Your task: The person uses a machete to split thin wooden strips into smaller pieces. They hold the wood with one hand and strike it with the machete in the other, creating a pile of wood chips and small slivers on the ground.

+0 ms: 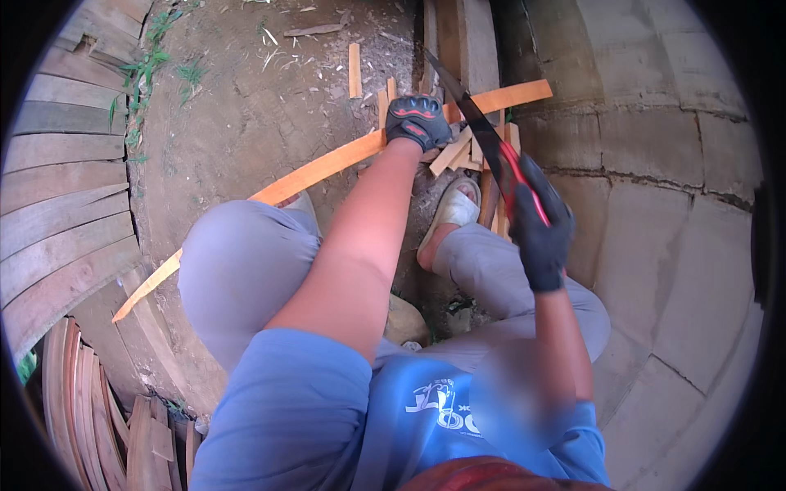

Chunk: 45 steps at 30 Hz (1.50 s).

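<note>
My gloved left hand [418,123] is closed over a long, thin wooden strip [327,166], pressing it down near the end of a timber beam [478,49]. The strip slants from the lower left, past my left knee, to the upper right. In my gloved right hand [542,225] is a handsaw [478,119] with a red and black handle, its dark blade pointing up and to the left. The blade crosses over the strip to the right of my left hand; whether its teeth touch the wood I cannot tell. My left fingertips are hidden under the glove's back.
Short wooden offcuts [458,153] lie between my left hand and my sandalled right foot [453,209]. Another short piece [354,71] lies on the dirt floor [237,123]. A block wall [655,155] stands on the right. Boards [70,155] line the left side, with stacked planks [82,401] below.
</note>
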Tool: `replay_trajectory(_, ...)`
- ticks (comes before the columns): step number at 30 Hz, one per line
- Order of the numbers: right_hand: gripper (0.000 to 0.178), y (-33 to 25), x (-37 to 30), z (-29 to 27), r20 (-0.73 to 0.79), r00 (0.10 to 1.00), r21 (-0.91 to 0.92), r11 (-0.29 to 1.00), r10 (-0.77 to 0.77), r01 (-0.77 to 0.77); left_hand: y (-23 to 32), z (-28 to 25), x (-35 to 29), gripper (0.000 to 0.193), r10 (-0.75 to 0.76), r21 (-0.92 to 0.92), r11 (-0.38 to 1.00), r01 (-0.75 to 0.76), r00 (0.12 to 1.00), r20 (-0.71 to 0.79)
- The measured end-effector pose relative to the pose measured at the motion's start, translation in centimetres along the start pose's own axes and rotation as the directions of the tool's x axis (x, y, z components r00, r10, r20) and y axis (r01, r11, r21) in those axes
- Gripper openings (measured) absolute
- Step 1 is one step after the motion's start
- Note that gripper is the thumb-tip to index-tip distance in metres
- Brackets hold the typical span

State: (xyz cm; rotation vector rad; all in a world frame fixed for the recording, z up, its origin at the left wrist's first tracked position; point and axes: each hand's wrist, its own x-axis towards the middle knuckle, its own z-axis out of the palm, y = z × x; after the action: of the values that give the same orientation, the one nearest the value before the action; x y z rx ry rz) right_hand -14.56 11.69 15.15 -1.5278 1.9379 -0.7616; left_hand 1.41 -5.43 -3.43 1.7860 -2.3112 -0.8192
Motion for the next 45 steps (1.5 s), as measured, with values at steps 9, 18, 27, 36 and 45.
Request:
replay_trajectory(9,0.040,2.7,9.4,7.5,0.036,0.979,-0.151,0.968,-0.199,0.202,0.7,0.0,0.3,0.043,0.051,-0.014,0.999,-0.051,0.999,-0.016)
replay_trajectory(18,0.043,-1.7,-10.5,-9.2,-0.039,0.976,-0.024,0.976,0.213,-0.214,0.9,0.2,1.0,0.059,-0.007,0.033,0.999,0.006,1.000,0.021)
replay_trajectory(27,0.043,1.7,5.7,2.2,0.087,0.975,-0.159,0.963,-0.206,0.218,0.9,-0.4,0.2,0.051,-0.012,0.079,0.997,0.009,0.999,0.040)
replay_trajectory(36,0.048,3.7,11.0,6.8,-0.010,0.992,0.003,0.992,-0.127,0.127,1.1,0.4,1.8,0.058,0.033,0.096,0.995,-0.037,0.998,0.048)
replay_trajectory(45,0.042,-1.1,-12.0,-9.9,0.056,0.998,-0.153,0.988,0.043,-0.034,2.1,-0.5,1.0,0.061,-0.037,0.090,0.995,0.029,0.995,0.095)
